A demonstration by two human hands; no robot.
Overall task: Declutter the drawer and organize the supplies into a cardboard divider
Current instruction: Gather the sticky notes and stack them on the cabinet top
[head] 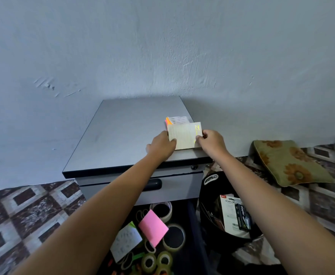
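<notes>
Head view shows the sorting at an early stage. Both hands are up on the cabinet top (123, 135), holding a pale lined pad (184, 135) that sits near its front right corner. The left hand (161, 144) has its thumb laid over the pad's left edge, its other fingers hidden beneath; the right hand (212, 139) pinches the right edge with curled fingers. Just behind the pad lies a note pack (177, 120) with neon tabs, so two items appear to be out so far.

Much is left, I judge. The open drawer (192, 225) below holds tape rolls (173, 237), pink notes (153, 227), a white pack (126, 239) and small bits, all loose. A black bin (208, 211) beside it holds stapler packaging (230, 213). No cardboard divider is in sight, so nothing is organized yet.
</notes>
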